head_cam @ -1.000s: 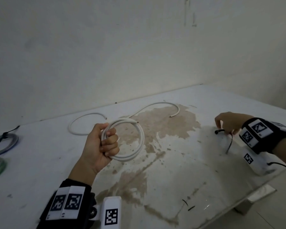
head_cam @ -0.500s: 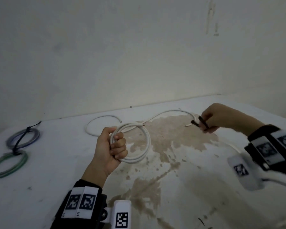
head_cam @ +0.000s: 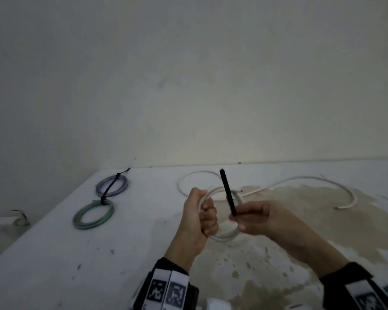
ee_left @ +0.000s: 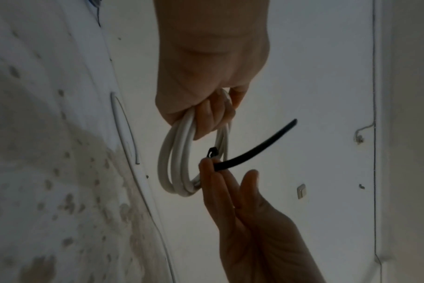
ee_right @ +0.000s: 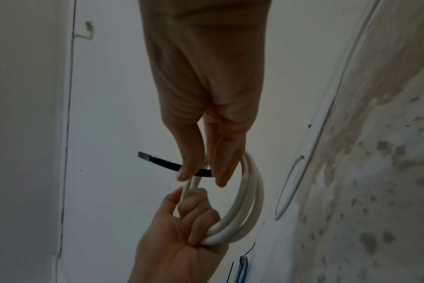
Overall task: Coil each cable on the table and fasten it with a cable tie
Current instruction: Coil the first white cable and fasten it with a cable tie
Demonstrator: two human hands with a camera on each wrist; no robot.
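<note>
My left hand [head_cam: 199,220] grips a white cable coil [head_cam: 227,233] of a few loops, held upright above the table; the same coil [ee_left: 179,162] hangs below the fist in the left wrist view. My right hand [head_cam: 251,218] pinches a black cable tie [head_cam: 227,193] near its head end, right beside the coil. The tie's strap [ee_left: 259,147] sticks up and away from the loops [ee_right: 247,199]. The tie [ee_right: 162,162] passes between thumb and fingers next to the coil's top.
Two loose white cables lie on the stained table: one curved piece [head_cam: 188,180] behind my hands, one long piece [head_cam: 311,182] to the right. At the left lie a grey-blue coil [head_cam: 112,186] and a green coil [head_cam: 93,215], each tied in black. Wall close behind.
My right hand carried the black tie from the right side of the table over to the coil. The left hand kept its hold and the view swung right.
</note>
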